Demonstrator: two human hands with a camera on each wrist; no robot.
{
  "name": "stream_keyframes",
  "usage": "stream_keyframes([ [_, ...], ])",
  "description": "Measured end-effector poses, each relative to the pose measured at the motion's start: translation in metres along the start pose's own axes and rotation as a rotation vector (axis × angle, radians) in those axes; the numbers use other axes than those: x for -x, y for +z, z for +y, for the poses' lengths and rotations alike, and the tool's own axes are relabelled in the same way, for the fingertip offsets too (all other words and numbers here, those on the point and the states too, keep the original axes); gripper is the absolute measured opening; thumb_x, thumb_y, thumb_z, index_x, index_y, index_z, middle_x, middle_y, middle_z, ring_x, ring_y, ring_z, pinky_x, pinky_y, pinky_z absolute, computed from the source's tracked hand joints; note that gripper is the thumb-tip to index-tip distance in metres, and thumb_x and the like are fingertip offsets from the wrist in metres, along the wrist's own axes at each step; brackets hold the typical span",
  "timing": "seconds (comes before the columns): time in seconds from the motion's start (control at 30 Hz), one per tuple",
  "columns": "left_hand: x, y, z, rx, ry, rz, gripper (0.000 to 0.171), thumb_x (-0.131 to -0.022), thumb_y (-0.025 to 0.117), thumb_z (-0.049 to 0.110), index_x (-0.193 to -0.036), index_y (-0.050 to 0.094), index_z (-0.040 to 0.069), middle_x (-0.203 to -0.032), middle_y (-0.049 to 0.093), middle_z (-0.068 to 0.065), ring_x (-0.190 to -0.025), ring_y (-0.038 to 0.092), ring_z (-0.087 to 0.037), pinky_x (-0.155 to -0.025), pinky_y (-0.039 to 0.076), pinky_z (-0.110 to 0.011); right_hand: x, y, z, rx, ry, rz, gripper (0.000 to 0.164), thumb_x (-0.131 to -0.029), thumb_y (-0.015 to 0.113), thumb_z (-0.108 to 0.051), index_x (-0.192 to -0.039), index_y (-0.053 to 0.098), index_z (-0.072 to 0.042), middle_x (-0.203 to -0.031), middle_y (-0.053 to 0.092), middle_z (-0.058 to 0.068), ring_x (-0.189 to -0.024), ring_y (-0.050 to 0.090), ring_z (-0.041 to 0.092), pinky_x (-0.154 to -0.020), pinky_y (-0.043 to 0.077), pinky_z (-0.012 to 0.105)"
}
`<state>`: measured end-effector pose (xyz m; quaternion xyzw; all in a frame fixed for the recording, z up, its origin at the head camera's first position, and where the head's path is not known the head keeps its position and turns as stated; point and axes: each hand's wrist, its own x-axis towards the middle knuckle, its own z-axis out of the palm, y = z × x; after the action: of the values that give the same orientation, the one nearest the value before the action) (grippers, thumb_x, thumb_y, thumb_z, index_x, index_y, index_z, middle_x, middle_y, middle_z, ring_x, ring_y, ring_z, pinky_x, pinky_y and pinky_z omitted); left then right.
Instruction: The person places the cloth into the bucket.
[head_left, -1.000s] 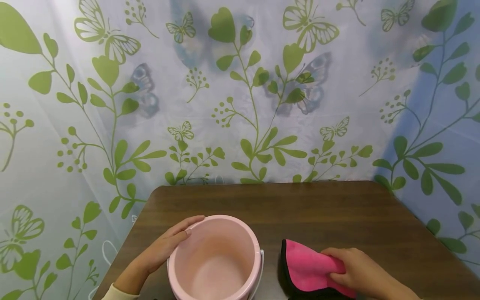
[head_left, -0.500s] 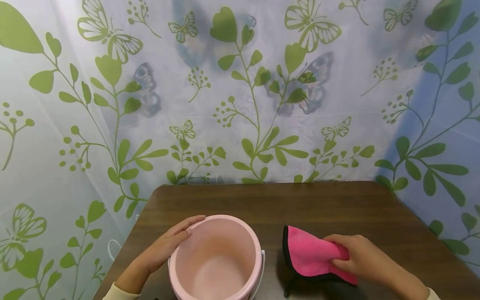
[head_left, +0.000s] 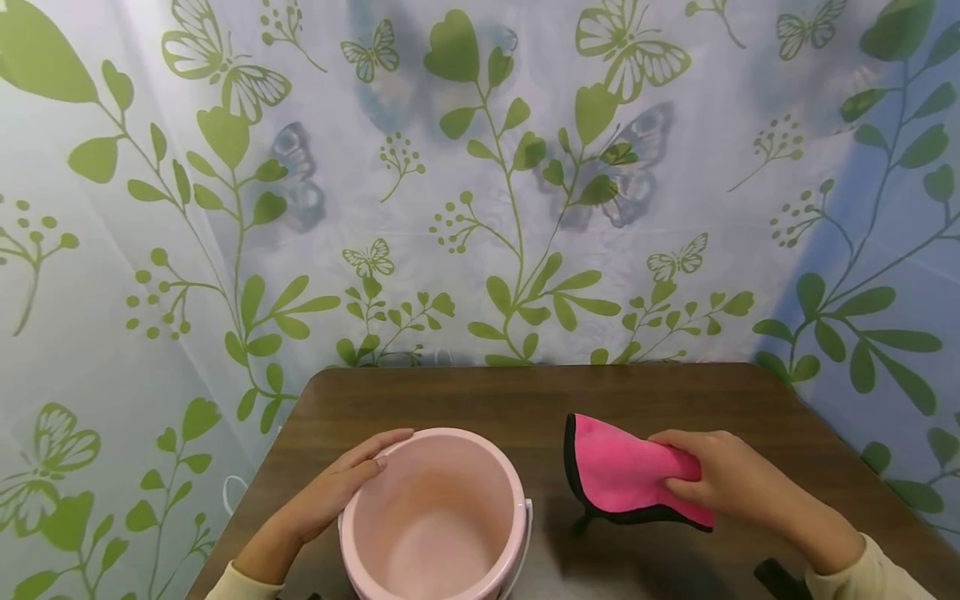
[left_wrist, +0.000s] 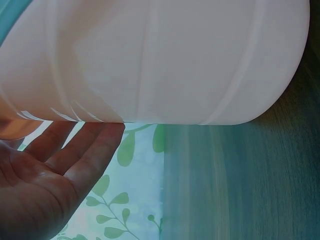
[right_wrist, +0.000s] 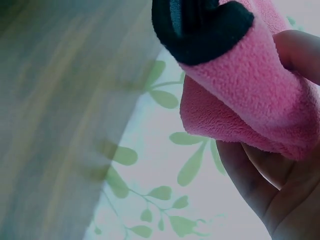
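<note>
Head view: curtain (head_left: 420,275) backs brown table (head_left: 540,408); left hand (head_left: 337,486), fingers extended, touches bucket (head_left: 435,492), right hand (head_left: 723,471) grips cloth (head_left: 618,471).

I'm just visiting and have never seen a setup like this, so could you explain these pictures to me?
There's no machine here: these are a person's bare hands. The wide picture comes from a camera worn on the head, looking forward and down; the two close-ups come from cameras on the wrists. A round, pale-pink, plastic-looking bucket stands on a brown, wood-grained table. The left hand touches the bucket, while the right hand grips a fuzzy, bright-pink cloth with black edging above the table. Behind hangs a white sheet printed with green leaves and butterflies.
</note>
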<state>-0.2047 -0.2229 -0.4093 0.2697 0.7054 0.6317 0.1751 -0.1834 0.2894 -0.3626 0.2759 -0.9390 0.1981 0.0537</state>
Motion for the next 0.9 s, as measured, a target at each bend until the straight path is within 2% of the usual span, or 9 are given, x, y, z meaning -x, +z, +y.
stream_keyframes([
  [0.27, 0.0, 0.001, 0.0, 0.006, 0.003, -0.002, 0.049, -0.111, 0.039, 0.018, -0.156, 0.034, 0.002, -0.158, 0.029, -0.027, -0.13, 0.05, -0.016, -0.1, 0.046, -0.028, -0.012, -0.017, -0.006, 0.037, -0.048, 0.036, 0.04, -0.081, 0.085, -0.017, -0.118, 0.07, -0.013, -0.088, 0.062, -0.018, -0.066, 0.047, -0.001, -0.057, 0.042, 0.023],
  [0.6, 0.0, 0.002, 0.001, 0.002, -0.01, 0.006, 0.049, -0.111, 0.039, 0.018, -0.157, 0.034, 0.002, -0.159, 0.027, -0.026, -0.131, 0.048, -0.013, -0.1, 0.046, -0.028, -0.026, -0.033, -0.019, 0.052, -0.065, 0.066, 0.041, -0.081, 0.086, -0.016, -0.119, 0.07, -0.014, -0.084, 0.061, -0.019, -0.064, 0.047, 0.0, -0.057, 0.043, 0.024],
  [0.9, -0.001, 0.001, 0.001, 0.006, -0.006, 0.008, 0.049, -0.111, 0.039, 0.018, -0.157, 0.034, 0.003, -0.158, 0.028, -0.026, -0.13, 0.05, -0.019, -0.099, 0.047, -0.03, -0.044, -0.049, -0.037, 0.061, -0.121, 0.106, 0.038, -0.08, 0.085, -0.012, -0.115, 0.071, -0.014, -0.084, 0.06, -0.017, -0.063, 0.048, 0.0, -0.056, 0.044, 0.024],
])
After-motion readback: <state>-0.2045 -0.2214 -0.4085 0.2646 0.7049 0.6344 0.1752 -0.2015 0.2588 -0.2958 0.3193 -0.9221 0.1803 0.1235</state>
